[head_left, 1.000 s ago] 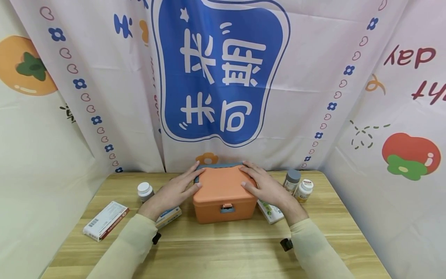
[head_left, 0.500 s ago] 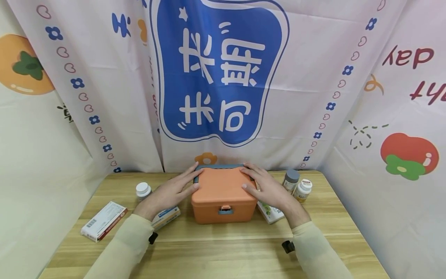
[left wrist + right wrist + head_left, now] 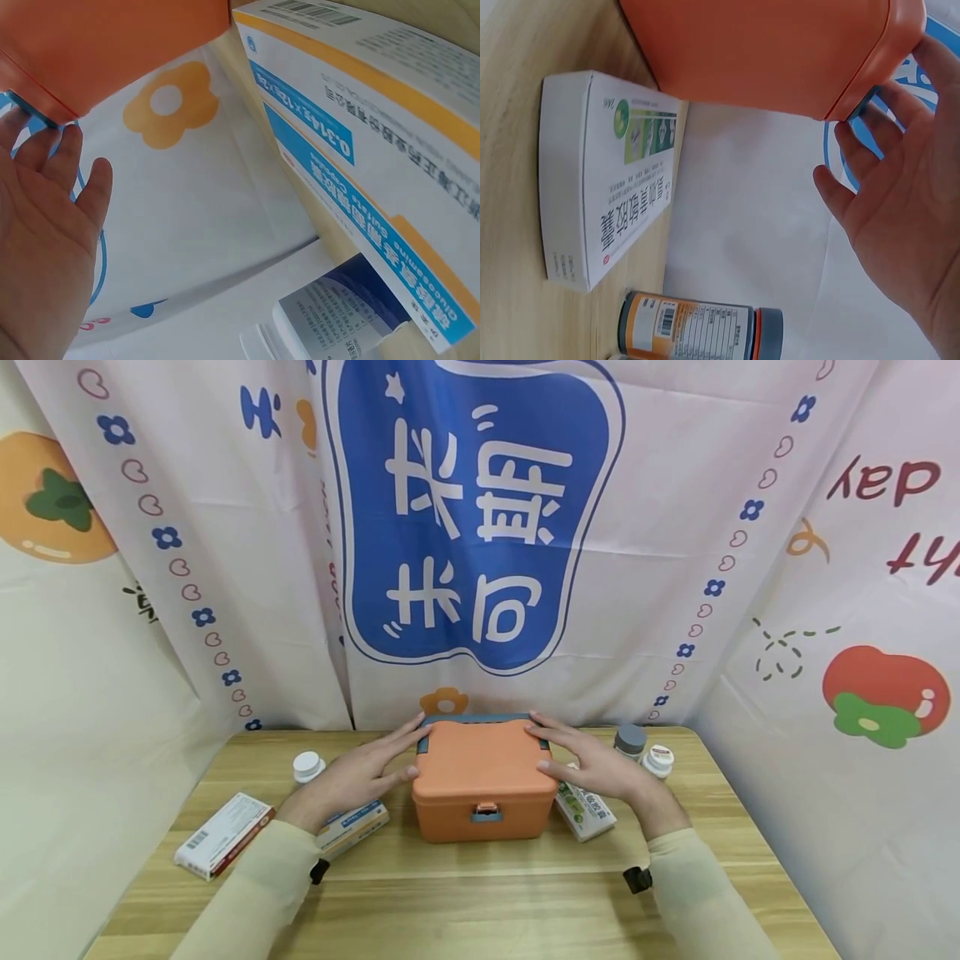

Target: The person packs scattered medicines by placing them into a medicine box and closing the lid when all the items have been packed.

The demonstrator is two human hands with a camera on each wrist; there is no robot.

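Note:
An orange lidded box (image 3: 480, 777) with a blue-grey handle (image 3: 480, 719) along its back and a front latch (image 3: 487, 811) stands at the table's far side, lid down. My left hand (image 3: 356, 777) touches its back left corner with outstretched fingers, the thumb near the lid's left edge. At the back right corner, my right hand (image 3: 600, 764) touches the lid in the same way. Both wrist views show the fingertips of the left hand (image 3: 45, 202) and right hand (image 3: 900, 195) at the blue piece on the lid's side. Neither hand's fingers curl round anything.
Left of the box are a blue-and-white capsule carton (image 3: 360, 150), a white-capped bottle (image 3: 308, 767) and a red-edged carton (image 3: 225, 835). On the right lie a green-and-white carton (image 3: 585, 810), a grey-capped bottle (image 3: 697, 330) and a white-capped bottle (image 3: 658, 761). A printed curtain hangs behind.
My right hand has shifted a little to the right and outward on the lid, baring more of the green carton. The left hand has drawn slightly left. The box stays put, lid down.

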